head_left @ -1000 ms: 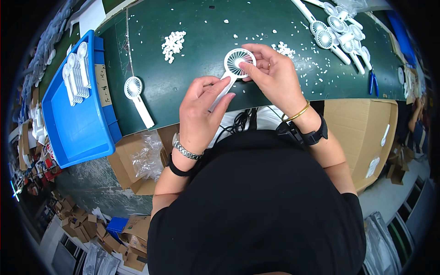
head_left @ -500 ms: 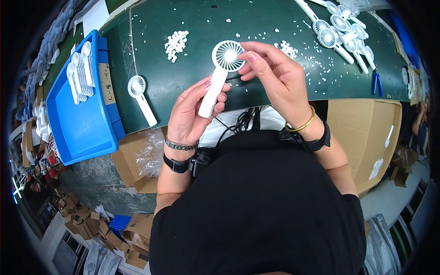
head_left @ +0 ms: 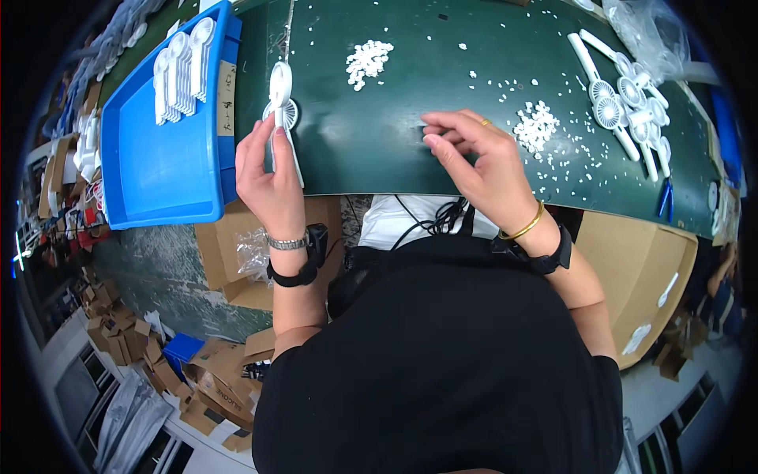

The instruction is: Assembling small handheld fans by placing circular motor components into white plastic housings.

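My left hand [head_left: 268,178] is closed around the handle of a white handheld fan [head_left: 280,83], whose round head points away from me. Beneath it, a second white handheld fan [head_left: 292,115] lies on the green table, partly covered by my fingers and the held fan. Over the middle of the table hovers my right hand [head_left: 491,164], thumb and forefinger apart, with nothing visible in it. The nearest things to that hand are a pile of small white pieces [head_left: 537,126] on its right and the bare tabletop below.
A blue tray [head_left: 162,197] at the left holds stacked white fan-shaped parts [head_left: 181,75]. Another small white pile [head_left: 369,63] sits farther back. Several white fans [head_left: 624,107] are heaped at the right, near blue-handled pliers [head_left: 666,197]. Open cardboard boxes [head_left: 632,276] stand below the table edge.
My left hand has carried the fan leftward, from in front of me to above the fan lying by the tray. My right hand has come away from the fan head. The view has shifted.
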### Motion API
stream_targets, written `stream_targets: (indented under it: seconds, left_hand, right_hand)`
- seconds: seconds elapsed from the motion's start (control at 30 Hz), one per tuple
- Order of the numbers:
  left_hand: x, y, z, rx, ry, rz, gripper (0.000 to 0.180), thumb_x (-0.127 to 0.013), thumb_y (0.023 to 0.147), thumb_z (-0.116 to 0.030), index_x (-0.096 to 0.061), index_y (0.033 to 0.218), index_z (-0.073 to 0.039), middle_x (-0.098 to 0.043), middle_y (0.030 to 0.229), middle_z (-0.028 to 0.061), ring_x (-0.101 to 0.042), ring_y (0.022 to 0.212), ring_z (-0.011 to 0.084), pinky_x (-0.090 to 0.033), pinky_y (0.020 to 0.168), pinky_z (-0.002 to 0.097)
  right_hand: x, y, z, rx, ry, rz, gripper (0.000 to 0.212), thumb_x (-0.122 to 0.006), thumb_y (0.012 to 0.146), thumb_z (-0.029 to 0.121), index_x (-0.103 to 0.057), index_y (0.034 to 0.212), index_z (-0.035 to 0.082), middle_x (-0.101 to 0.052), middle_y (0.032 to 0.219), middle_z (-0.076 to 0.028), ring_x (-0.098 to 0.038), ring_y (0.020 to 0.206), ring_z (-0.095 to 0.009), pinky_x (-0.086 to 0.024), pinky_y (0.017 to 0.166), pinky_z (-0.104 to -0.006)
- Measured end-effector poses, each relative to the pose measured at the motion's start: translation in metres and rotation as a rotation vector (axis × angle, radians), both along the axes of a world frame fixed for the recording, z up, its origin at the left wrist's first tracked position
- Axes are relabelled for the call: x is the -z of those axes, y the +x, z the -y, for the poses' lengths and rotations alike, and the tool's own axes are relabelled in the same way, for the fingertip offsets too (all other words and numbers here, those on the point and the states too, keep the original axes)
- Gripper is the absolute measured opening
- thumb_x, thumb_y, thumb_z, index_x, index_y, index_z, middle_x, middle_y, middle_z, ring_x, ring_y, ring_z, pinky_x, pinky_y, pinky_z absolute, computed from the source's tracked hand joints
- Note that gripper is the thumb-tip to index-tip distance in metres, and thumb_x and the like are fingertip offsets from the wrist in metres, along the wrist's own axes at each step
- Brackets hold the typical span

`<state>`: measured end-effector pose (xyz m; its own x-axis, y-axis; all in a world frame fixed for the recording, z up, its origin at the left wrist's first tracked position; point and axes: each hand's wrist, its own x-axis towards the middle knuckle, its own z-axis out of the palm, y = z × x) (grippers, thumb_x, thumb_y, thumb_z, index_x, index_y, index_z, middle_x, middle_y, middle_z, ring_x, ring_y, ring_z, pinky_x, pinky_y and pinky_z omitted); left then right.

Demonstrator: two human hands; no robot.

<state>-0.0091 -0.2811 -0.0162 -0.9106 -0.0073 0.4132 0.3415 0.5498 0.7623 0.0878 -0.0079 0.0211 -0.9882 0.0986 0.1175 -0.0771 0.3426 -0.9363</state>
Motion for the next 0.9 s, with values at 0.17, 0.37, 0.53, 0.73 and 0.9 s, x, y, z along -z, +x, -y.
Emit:
stream_targets:
  seconds: [0.17, 0.37, 0.53, 0.73, 0.9]
  left_hand:
    - [0.014, 0.003, 0.011, -0.038, 0.051, 0.184, 0.024, -0.071, 0.102, -0.004, -0.077, 0.125, 0.0, -0.074, 0.117, 0.0111, -0.07, 0.11, 0.0184, -0.056, 0.091, 0.0302]
    - [0.003, 0.022, -0.007, 0.029, 0.256, 0.277, 0.024, -0.069, 0.103, -0.003, -0.076, 0.127, 0.0, -0.071, 0.118, 0.0082, -0.069, 0.106, 0.014, -0.056, 0.089, 0.0274]
    - [0.001, 0.019, -0.006, -0.029, 0.588, 0.273, 0.025, -0.068, 0.104, -0.002, -0.075, 0.128, 0.001, -0.068, 0.116, 0.0051, -0.068, 0.1, 0.0099, -0.055, 0.086, 0.0236]
    - [0.005, 0.013, 0.004, -0.072, 0.403, 0.175, 0.025, -0.068, 0.105, -0.002, -0.075, 0.128, 0.002, -0.066, 0.117, 0.0039, -0.066, 0.095, 0.0076, -0.054, 0.083, 0.0223]
    - [0.009, 0.008, 0.001, -0.102, 0.249, 0.13, 0.024, -0.067, 0.105, -0.001, -0.075, 0.128, 0.001, -0.065, 0.118, 0.0037, -0.065, 0.094, 0.0066, -0.054, 0.08, 0.0219]
  right_hand:
    - [0.009, -0.006, 0.017, -0.09, 0.076, 0.03, 0.02, -0.071, 0.101, 0.006, -0.075, 0.12, -0.001, -0.073, 0.1, -0.011, -0.072, 0.081, -0.017, -0.057, 0.07, -0.0286]
    - [0.023, -0.016, 0.038, -0.125, 0.233, -0.013, 0.015, -0.075, 0.098, 0.014, -0.077, 0.105, 0.001, -0.074, 0.088, -0.014, -0.071, 0.071, -0.028, -0.056, 0.066, -0.0376]
    - [0.021, -0.034, 0.071, -0.177, 0.347, -0.058, 0.021, -0.075, 0.097, 0.022, -0.076, 0.093, 0.002, -0.075, 0.083, -0.016, -0.072, 0.072, -0.034, -0.057, 0.067, -0.0443]
    - [0.016, -0.069, 0.109, -0.254, 0.507, 0.101, 0.038, -0.073, 0.095, 0.036, -0.074, 0.081, 0.001, -0.073, 0.077, -0.02, -0.073, 0.073, -0.04, -0.058, 0.067, -0.049]
    - [0.027, -0.084, 0.117, -0.247, 0.593, 0.098, 0.037, -0.07, 0.093, 0.034, -0.074, 0.078, 0.001, -0.071, 0.072, -0.022, -0.072, 0.071, -0.043, -0.059, 0.066, -0.0499]
